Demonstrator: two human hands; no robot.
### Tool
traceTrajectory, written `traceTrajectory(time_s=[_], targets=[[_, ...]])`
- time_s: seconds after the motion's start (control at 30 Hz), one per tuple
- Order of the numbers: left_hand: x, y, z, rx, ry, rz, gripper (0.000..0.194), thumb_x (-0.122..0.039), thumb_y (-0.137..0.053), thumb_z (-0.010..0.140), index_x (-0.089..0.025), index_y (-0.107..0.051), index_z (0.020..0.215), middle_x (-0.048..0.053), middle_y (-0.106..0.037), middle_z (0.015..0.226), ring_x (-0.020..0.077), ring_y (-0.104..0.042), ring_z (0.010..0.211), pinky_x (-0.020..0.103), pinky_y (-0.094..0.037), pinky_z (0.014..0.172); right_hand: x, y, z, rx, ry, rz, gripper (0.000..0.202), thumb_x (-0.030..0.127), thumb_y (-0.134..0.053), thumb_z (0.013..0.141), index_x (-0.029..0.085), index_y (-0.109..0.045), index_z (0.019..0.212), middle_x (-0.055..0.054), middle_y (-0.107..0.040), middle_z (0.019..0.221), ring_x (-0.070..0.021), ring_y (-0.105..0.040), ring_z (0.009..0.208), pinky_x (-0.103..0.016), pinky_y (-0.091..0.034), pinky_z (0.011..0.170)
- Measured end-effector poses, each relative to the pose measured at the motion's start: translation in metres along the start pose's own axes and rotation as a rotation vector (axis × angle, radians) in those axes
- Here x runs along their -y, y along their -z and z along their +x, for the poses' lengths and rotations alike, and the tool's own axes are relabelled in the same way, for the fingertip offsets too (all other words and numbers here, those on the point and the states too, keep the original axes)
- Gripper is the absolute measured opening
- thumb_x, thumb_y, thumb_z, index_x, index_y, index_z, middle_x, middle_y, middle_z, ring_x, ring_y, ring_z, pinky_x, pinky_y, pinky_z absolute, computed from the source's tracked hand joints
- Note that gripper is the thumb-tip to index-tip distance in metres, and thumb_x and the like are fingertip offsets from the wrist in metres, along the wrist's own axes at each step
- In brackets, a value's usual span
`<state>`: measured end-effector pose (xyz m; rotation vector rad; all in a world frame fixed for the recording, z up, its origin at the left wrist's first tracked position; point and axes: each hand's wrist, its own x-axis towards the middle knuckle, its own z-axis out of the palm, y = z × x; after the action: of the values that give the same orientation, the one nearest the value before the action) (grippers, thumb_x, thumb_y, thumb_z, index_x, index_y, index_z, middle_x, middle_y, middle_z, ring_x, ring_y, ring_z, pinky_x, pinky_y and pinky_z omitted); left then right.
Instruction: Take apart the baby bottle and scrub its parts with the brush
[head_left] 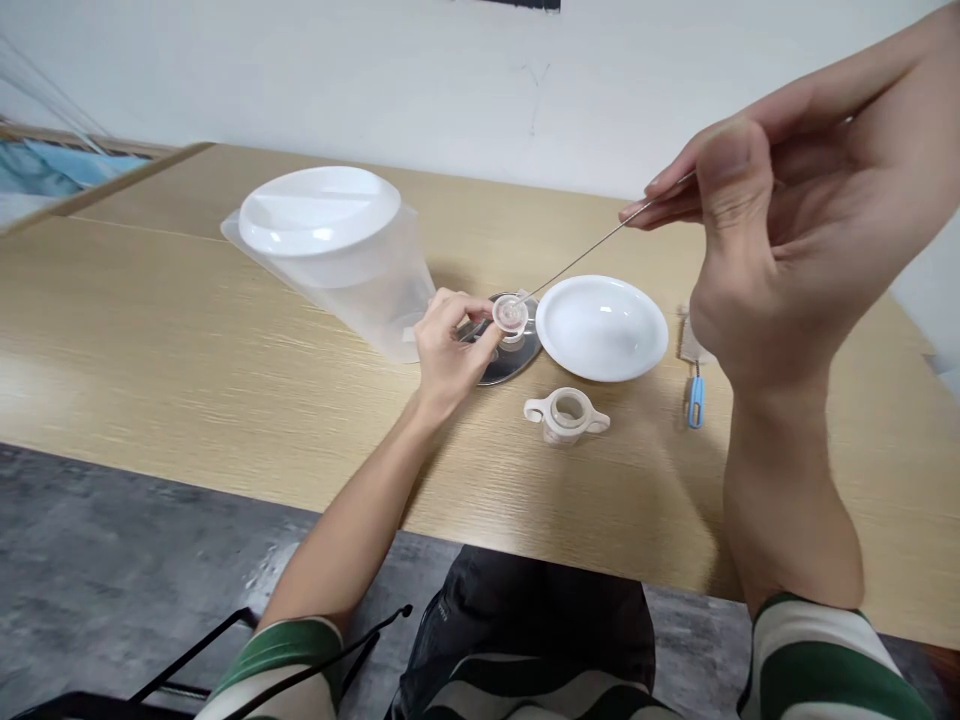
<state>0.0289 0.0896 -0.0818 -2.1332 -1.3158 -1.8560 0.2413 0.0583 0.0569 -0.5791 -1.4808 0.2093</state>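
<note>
Over a round metal plate (pixel 501 372), my left hand (pixel 454 345) pinches a small round clear plastic piece (pixel 511 314) with a pale rim. My right hand (pixel 780 200), raised at the upper right, grips a thin metal wire rod (pixel 585 254) between thumb and fingers. The rod slants down to the left, and its lower end meets the round piece; whether it goes through cannot be made out. Other small items on the metal plate are partly hidden by my left hand. Nearer the table's front edge stands a cream two-handled cup-like piece (pixel 568 414) with a round opening.
A tall translucent pitcher (pixel 360 280) with a white lid stands left of my left hand. To the right of the metal plate is a white oval-looking bowl (pixel 602 330). A small blue-handled brush (pixel 696 400) lies near my right wrist. A wall rises behind the wooden table (pixel 187 350).
</note>
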Motion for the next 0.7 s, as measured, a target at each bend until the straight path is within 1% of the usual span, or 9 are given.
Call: traceTrajectory(time_s=[0.1,0.2,0.3,0.4,0.47,0.53,0.63,0.7], targets=[[-0.002,0.001,-0.001,0.005,0.023,0.006,0.015,-0.029,-0.079,0.084,-0.022,-0.067,0.079,-0.001,-0.064,0.073,0.0158,-0.057,0.071,0.032,-0.048,0.071,-0.004,0.000,-0.001,0.087,0.002,-0.023,0.019,0.016,-0.056,0.101,0.022,-0.060,0.083,0.000,-0.053,0.091,-0.0123,-0.068,0.079,-0.028,-0.063,0.070],[-0.003,0.001,-0.001,0.000,0.042,0.006,0.016,-0.031,-0.081,0.082,-0.023,-0.068,0.078,-0.001,-0.064,0.073,0.0159,-0.056,0.071,0.032,-0.048,0.071,-0.007,-0.001,-0.004,0.134,0.012,-0.012,0.019,0.014,-0.054,0.101,0.022,-0.059,0.084,0.002,-0.053,0.089,-0.0123,-0.070,0.081,-0.030,-0.063,0.073],[-0.002,0.000,-0.002,0.002,0.045,0.007,0.017,-0.033,-0.082,0.081,-0.023,-0.068,0.078,-0.001,-0.063,0.072,0.0162,-0.055,0.071,0.033,-0.048,0.071,-0.010,-0.009,-0.011,0.185,-0.012,0.071,0.016,0.014,-0.056,0.100,0.022,-0.056,0.086,0.002,-0.057,0.084,-0.0126,-0.070,0.079,-0.032,-0.063,0.074],[-0.002,0.000,-0.002,0.008,0.049,0.013,0.016,-0.033,-0.081,0.083,-0.023,-0.069,0.078,-0.001,-0.063,0.070,0.0161,-0.054,0.070,0.033,-0.047,0.072,-0.020,-0.018,-0.021,0.301,-0.067,0.118,0.016,0.015,-0.055,0.101,0.022,-0.052,0.088,0.002,-0.061,0.081,-0.0133,-0.069,0.076,-0.033,-0.060,0.071],[-0.003,0.000,-0.002,0.005,0.038,0.011,0.015,-0.032,-0.081,0.083,-0.023,-0.070,0.078,-0.002,-0.063,0.070,0.0157,-0.054,0.069,0.033,-0.047,0.072,-0.030,-0.024,-0.028,0.404,-0.103,0.061,0.014,0.019,-0.054,0.102,0.023,-0.051,0.088,0.002,-0.064,0.082,-0.0140,-0.068,0.078,-0.033,-0.058,0.073],[-0.005,0.000,-0.002,-0.008,0.020,-0.002,0.014,-0.031,-0.081,0.083,-0.023,-0.070,0.079,-0.002,-0.063,0.070,0.0151,-0.055,0.069,0.033,-0.047,0.071,-0.042,-0.028,-0.034,0.480,-0.122,-0.030,0.014,0.025,-0.053,0.103,0.024,-0.053,0.089,0.001,-0.065,0.083,-0.0152,-0.067,0.081,-0.033,-0.057,0.076],[-0.007,0.001,-0.002,-0.023,0.009,-0.027,0.011,-0.027,-0.082,0.082,-0.024,-0.071,0.081,-0.003,-0.065,0.071,0.0145,-0.056,0.069,0.032,-0.047,0.070,-0.057,-0.034,-0.043,0.544,-0.067,-0.100,0.015,0.029,-0.056,0.101,0.024,-0.056,0.087,-0.002,-0.066,0.086,-0.0176,-0.064,0.086,-0.035,-0.055,0.080],[-0.009,0.003,-0.001,-0.030,0.003,-0.047,0.011,-0.024,-0.082,0.081,-0.025,-0.072,0.084,-0.003,-0.066,0.073,0.0141,-0.057,0.069,0.031,-0.047,0.069,-0.063,-0.040,-0.050,0.547,-0.023,-0.112,0.017,0.029,-0.055,0.101,0.024,-0.056,0.085,-0.003,-0.065,0.087,-0.0182,-0.063,0.086,-0.036,-0.055,0.081]])
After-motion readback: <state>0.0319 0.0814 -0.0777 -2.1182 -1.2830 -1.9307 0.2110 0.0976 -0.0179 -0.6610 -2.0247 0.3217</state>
